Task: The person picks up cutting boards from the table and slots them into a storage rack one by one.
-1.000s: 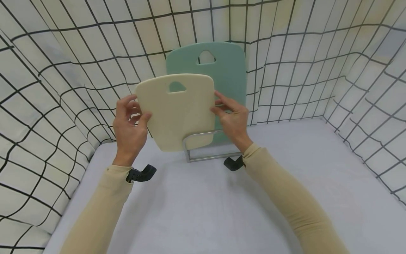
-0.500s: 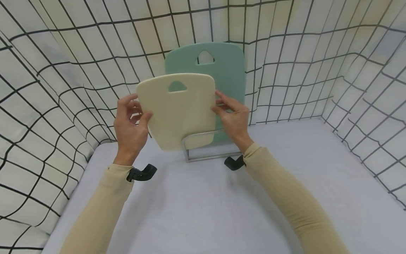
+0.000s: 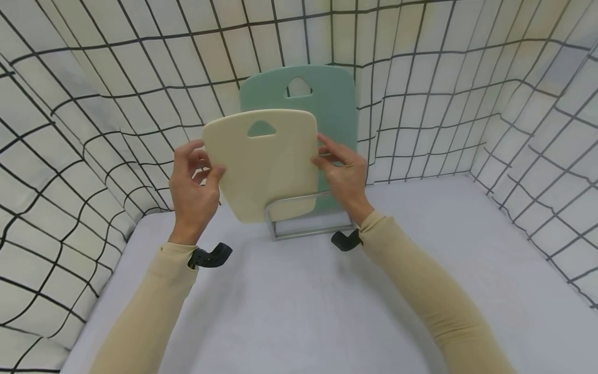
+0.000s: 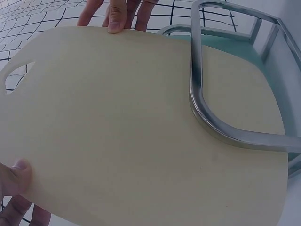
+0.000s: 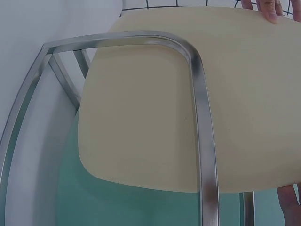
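Both hands hold a cream cutting board (image 3: pixel 266 171) upright by its side edges. My left hand (image 3: pixel 193 192) pinches the left edge, thumb on the front face and fingers behind. On the right edge, my right hand (image 3: pixel 344 174) pinches with thumb and fingers. The board's lower right part sits behind the front bar of a metal rack (image 3: pixel 303 234), seen close in the left wrist view and the right wrist view. Its lower left corner sticks out past the rack's left side. Behind it a larger green cutting board (image 3: pixel 338 104) stands upright in the rack.
A white tabletop (image 3: pixel 299 306) lies under the rack. Black-grid white cloth walls (image 3: pixel 420 104) rise behind the boards and along both sides. Black wrist cameras sit on the left wrist (image 3: pixel 210 255) and right wrist (image 3: pixel 345 240).
The head view has shifted slightly, so the rack and green board appear a little further left. Both hands keep the same grip, and the cream board has hardly moved.
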Motion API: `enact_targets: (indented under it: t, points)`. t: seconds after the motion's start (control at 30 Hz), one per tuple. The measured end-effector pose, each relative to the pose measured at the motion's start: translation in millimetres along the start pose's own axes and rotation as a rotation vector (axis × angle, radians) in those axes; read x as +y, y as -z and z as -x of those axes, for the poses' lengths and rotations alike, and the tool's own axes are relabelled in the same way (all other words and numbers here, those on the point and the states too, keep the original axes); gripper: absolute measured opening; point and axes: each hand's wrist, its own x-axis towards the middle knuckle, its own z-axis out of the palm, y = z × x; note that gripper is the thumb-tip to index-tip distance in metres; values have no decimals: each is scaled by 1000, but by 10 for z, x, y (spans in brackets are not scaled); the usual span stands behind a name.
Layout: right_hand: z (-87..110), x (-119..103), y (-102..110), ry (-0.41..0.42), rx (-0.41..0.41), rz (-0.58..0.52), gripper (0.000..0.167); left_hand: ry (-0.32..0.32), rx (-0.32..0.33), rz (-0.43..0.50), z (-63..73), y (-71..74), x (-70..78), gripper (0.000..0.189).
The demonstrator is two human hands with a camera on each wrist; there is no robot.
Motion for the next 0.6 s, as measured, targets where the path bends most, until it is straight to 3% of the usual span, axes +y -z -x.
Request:
enact_targets:
  t: [0.43,0.6]
  points:
    - [4,32,34,10,23,-10,45,24,2,44,-12,-74,-26,52]
    - [3,44,43,4,18,-10,45,29,0,15,6,-87,-41,51]
